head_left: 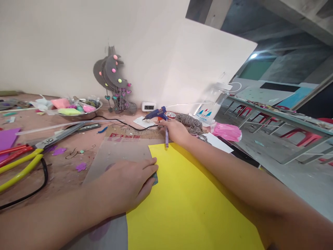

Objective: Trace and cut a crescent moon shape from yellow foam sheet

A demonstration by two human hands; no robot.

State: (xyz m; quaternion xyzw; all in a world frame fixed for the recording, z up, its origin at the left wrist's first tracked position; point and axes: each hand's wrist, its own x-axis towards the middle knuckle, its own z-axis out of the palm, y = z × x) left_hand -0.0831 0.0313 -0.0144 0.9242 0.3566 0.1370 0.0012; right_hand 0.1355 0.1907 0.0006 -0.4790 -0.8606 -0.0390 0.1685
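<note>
My left hand [131, 182] lies over the left edge of a large yellow sheet [182, 194]. Its closed fingers press on a small dark greenish piece [155, 177], mostly hidden beneath them. At the sheet's far edge, my right hand [175, 131] has its fingers closed around a pen [167, 139], whose end points down toward the sheet. Just beyond these fingers is a blue glue gun [157, 114]; whether they touch it I cannot tell. A translucent printed plastic sheet [104, 163] lies under the yellow one on the left.
Scissors [52, 139] and yellow-handled pliers [22, 173] lie at the left. A metal bowl [97, 106] holds colourful clay packets. Behind are grey hanging ornaments [111, 73] and a small clock [148, 106]. Grey cord [189, 121] and a clear plastic bottle [210, 104] stand at the right.
</note>
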